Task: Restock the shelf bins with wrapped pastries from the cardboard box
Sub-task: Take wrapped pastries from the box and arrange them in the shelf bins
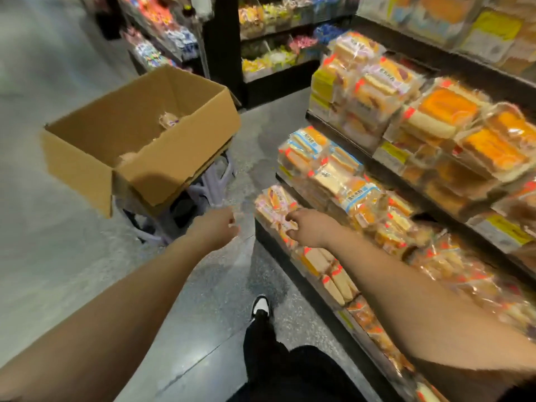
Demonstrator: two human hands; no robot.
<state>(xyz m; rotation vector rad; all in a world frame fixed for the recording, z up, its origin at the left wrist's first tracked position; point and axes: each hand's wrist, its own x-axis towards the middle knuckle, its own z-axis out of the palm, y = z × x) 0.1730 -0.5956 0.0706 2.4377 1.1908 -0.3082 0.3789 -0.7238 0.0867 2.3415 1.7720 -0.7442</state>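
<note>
Head view is showing two bare forearms reaching forward over a grey speckled floor point(203, 285). One open brown cardboard box point(139, 134) is sitting to the left on a pale lilac plastic stool point(208, 184), and two clear-wrapped pastries are showing inside it: one wrapped pastry against the far wall point(168, 121) and a second wrapped pastry near the front wall point(127, 158), partly hidden by the torn edge. The right hand point(307, 227) is lying at the front corner of the lowest black shelf tier point(272, 242), its fingers curling onto a clear-wrapped pastry with pink print point(275, 203) at the end of that row; the fingertips are turned away, so whether they are pinching the wrapper or only resting on it is something I cannot tell. The left hand point(220, 224) is hanging in the air between the box and the shelf, fingers curling into a loose fist; something pale is glinting at its knuckles, too blurred to name, so I cannot tell whether it is holding anything. Three stepped tiers of wrapped cakes and bread slices point(435, 126) are rising to the right, too many and too blurred to count. One black-and-white shoe point(261, 307) and a black trouser leg point(261, 352) are showing below.
</note>
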